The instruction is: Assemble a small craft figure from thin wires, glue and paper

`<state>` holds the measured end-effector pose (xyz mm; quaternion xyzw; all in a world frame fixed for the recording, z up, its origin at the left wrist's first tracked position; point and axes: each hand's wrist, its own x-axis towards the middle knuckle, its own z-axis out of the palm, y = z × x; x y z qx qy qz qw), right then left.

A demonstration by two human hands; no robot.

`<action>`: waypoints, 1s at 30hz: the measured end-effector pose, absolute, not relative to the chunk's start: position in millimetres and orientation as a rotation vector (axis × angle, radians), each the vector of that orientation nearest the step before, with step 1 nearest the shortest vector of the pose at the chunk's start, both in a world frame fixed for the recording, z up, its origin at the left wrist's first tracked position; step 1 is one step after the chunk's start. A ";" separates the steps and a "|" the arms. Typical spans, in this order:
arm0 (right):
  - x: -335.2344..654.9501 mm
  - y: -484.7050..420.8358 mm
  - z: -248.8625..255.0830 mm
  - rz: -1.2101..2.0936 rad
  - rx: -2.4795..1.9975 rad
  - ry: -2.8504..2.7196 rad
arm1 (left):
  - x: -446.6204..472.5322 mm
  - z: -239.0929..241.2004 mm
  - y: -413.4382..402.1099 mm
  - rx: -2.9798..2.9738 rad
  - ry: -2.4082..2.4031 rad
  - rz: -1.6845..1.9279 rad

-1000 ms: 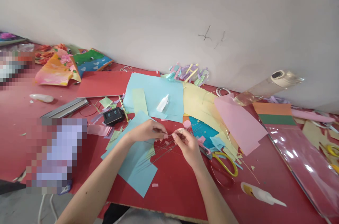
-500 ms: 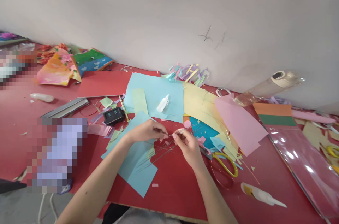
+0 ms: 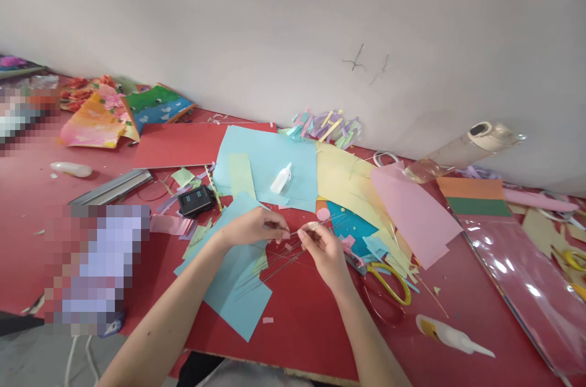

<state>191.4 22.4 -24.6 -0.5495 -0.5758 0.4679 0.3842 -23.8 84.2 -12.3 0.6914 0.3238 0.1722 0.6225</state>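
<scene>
My left hand (image 3: 262, 227) is closed in a pinch, its fingertips on what looks like a thin wire, over the edge of a light blue sheet (image 3: 242, 307). Just beside it my right hand (image 3: 324, 248) pinches at the same thin strand, thumb against forefinger. Several thin dark wires (image 3: 286, 260) lie loosely under and between the hands, some crossing the blue sheet. Yellow-handled scissors (image 3: 389, 283) rest right of my right hand, blades partly under paper scraps. A small white glue bottle (image 3: 281, 179) lies beyond the hands on another light blue sheet (image 3: 300, 152).
Yellow paper (image 3: 343, 173) and a pink sheet (image 3: 414, 210) lie to the right, with a clear bottle (image 3: 467, 152) behind. A larger glue bottle (image 3: 453, 335) lies near right. At left are a black device (image 3: 196, 200) and a metal bar (image 3: 112, 187). A wall (image 3: 251, 39) closes the back.
The view has shifted very slightly. Both hands hold nearly the same position, and nothing else has visibly moved.
</scene>
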 end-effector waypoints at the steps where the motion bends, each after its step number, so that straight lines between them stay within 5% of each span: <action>1: 191.1 22.4 -25.6 1.180 -1.400 -1.468 | -23.8 -12.1 84.2 1.589 0.747 0.398; 16: 187.6 17.3 -25.2 0.846 -1.413 -1.522 | -24.2 -14.8 85.7 1.526 0.757 0.424; 30: 183.5 19.1 -25.9 1.101 -1.376 -1.235 | -21.0 -15.8 83.9 1.472 0.736 0.443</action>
